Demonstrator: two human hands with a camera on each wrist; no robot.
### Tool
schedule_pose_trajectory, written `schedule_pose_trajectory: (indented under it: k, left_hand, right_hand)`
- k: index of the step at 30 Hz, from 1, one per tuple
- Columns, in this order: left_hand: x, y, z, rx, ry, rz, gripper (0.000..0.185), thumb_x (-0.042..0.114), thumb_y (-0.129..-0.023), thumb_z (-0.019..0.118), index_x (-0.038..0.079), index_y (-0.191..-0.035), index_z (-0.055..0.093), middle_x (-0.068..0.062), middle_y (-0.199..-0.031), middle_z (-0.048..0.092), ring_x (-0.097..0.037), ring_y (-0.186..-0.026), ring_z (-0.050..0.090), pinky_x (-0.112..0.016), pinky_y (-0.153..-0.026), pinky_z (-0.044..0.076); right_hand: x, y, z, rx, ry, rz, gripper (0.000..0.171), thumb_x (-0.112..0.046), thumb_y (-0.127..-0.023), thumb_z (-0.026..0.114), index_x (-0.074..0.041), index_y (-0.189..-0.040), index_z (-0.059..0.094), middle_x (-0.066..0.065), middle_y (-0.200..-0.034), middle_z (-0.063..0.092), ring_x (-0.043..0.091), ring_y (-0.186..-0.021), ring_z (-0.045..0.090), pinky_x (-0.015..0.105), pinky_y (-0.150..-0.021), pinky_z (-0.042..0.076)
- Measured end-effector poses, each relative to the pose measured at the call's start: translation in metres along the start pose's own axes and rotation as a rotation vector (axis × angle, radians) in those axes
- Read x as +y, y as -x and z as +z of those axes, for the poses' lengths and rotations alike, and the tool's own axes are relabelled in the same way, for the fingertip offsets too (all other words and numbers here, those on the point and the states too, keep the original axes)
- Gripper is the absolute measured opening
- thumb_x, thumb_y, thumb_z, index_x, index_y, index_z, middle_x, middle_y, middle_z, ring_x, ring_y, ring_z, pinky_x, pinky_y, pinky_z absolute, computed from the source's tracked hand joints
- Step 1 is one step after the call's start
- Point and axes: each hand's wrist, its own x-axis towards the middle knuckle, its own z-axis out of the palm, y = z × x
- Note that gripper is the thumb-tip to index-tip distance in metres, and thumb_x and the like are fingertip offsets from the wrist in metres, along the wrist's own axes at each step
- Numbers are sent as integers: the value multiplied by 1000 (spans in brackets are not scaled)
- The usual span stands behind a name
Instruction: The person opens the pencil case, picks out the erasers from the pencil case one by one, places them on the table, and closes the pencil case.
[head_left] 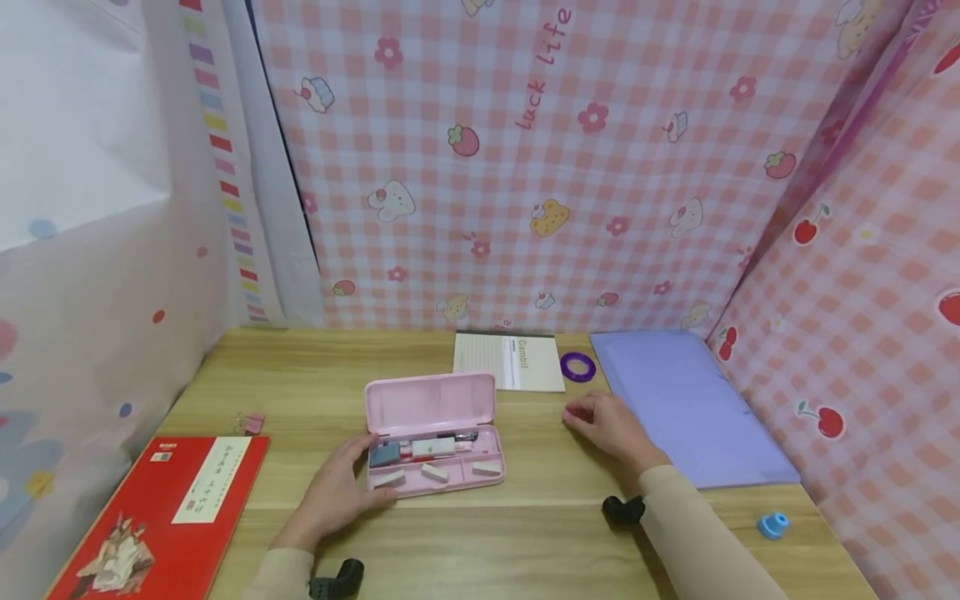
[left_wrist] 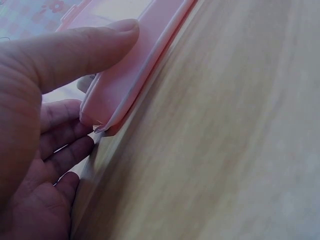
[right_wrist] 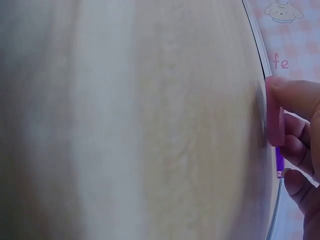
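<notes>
An open pink pencil case (head_left: pixel 435 400) lies mid-table, its lid tipped back. In its rear compartment are a blue-grey block (head_left: pixel 386 454), a white-and-red item (head_left: pixel 433 448) and a dark pen (head_left: pixel 467 436); three small white blocks (head_left: pixel 435 473) lie along the front. My left hand (head_left: pixel 337 492) holds the case's left end, thumb over the front rim (left_wrist: pixel 140 95), other fingers around the end. To the right of the case, my right hand (head_left: pixel 611 425) pinches a small pink piece (right_wrist: pixel 275 111) between thumb and fingers, close over the table. Its exact kind I cannot tell.
Behind the case lie a notepad (head_left: pixel 487 354) and a purple tape roll (head_left: pixel 578 367). A lavender folder (head_left: pixel 682 400) is at right, with a small blue item (head_left: pixel 773 525) nearer. A red book (head_left: pixel 180 500) and pink clip (head_left: pixel 253 423) lie left. Patterned cloths wall the table.
</notes>
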Motion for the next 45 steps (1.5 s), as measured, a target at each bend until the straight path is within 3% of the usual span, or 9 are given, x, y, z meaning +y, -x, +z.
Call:
schedule_pose_trajectory:
  k: [8,15,24,35,39,45]
  left_hand:
    - [-1,-1,1,18,-6,34,100,53,-64,84,4,-141,44,-19,-144,42,-39,-133,37,-57,-108,31]
    - [-2,-1,1,17,-4,30,101,54,-63,85,5,-141,44,-19,-144,42,-39,-133,37,-58,-108,31]
    - [-2,0,1,6,-8,12,103,54,-63,84,5,-144,41,-20,-147,38,-40,-135,33,-58,-109,28]
    - [-1,1,0,0,-3,-15,102,49,-63,86,6,-144,40,-19,-148,37,-40,-136,31,-59,-109,27]
    - [-1,0,0,-2,-4,-11,102,49,-64,86,6,-144,40,-19,-149,37,-40,-136,31,-59,-109,27]
    - [0,1,0,-1,7,1,102,50,-64,85,5,-144,41,-19,-148,37,-40,-136,32,-58,-109,28]
  right_hand:
    - [-2,-1,-1,-45,-29,30,16,-28,-88,71,-15,-98,75,-7,-85,64,10,-78,58,32,-72,52]
    - [-6,-1,-7,-58,-45,68,28,-32,-87,71,-12,-107,73,0,-96,68,15,-85,63,37,-77,55]
    - [-54,-7,-15,-36,-193,18,29,-20,-85,74,-8,-112,72,-1,-91,69,13,-80,60,30,-68,52]
    - [-129,-17,19,-190,-254,-91,30,-25,-87,72,-11,-113,71,-3,-94,68,10,-84,59,25,-72,52]
    - [-145,-20,36,-243,-279,-98,32,-31,-87,72,-14,-113,71,-5,-95,66,13,-85,58,23,-71,51]
    - [-152,-23,56,-253,-307,-105,32,-31,-84,75,-16,-112,71,-8,-93,63,10,-84,57,22,-72,50]
